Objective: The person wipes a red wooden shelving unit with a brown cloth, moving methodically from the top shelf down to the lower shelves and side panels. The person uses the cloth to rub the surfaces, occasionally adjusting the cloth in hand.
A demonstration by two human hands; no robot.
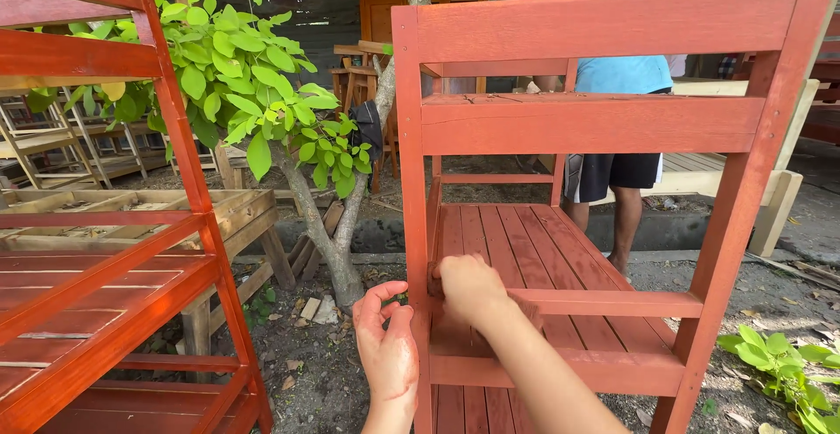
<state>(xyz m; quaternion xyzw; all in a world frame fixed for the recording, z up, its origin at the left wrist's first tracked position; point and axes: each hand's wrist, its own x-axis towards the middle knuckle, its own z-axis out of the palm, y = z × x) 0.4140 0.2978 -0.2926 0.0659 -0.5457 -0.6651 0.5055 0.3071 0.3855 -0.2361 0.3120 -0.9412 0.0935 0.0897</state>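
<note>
Nearest the camera, the left hand rises beside the outer face of the left upright of a red-painted wooden shelf unit, palm toward the post, its fingers loosely curled and open, holding nothing. Just beyond it, the right hand is closed into a fist against the inner side of the same upright, at the level of a cross rail; what it grips, if anything, cannot be told. The shelf unit stands upright on bare ground in the centre and right of the view, with a slatted shelf behind the hands. At left, a second red rack stands apart from it. Between the two grows a small leafy tree. Farther back, behind the shelf unit, stands a person in a blue shirt and dark shorts.
</note>
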